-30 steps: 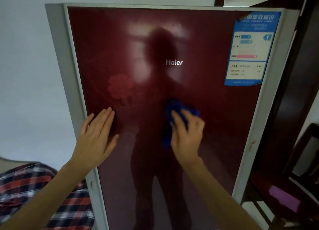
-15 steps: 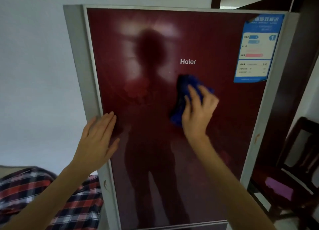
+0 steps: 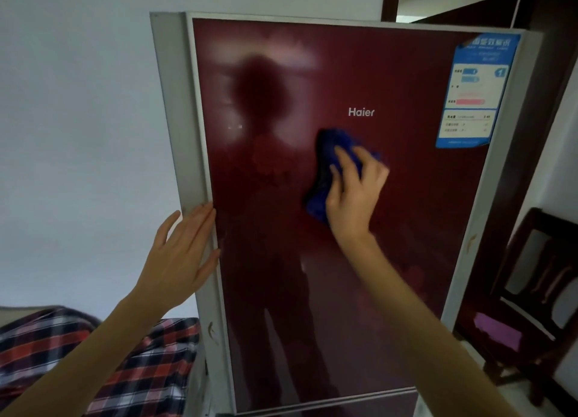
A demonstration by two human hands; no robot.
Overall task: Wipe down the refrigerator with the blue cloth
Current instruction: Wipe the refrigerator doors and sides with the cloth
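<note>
The refrigerator [image 3: 406, 229] has a glossy dark red door with a grey frame and a white brand name near the top. My right hand [image 3: 353, 194] presses the crumpled blue cloth [image 3: 325, 172] against the middle of the door, just below the brand name, with fingers spread over it. My left hand [image 3: 181, 254] lies flat with straight fingers against the door's left frame edge and holds nothing. A dark reflection of a person shows in the door.
A blue and white label [image 3: 475, 94] sticks at the door's top right. A dark wooden chair [image 3: 531, 291] with a purple item on it stands to the right. Plaid fabric [image 3: 125, 369] lies at the lower left. A white wall is on the left.
My right hand has carried the cloth up the door from lower centre to just under the brand name. The view has shifted so the refrigerator sits further right; my left hand now lies on the frame edge.
</note>
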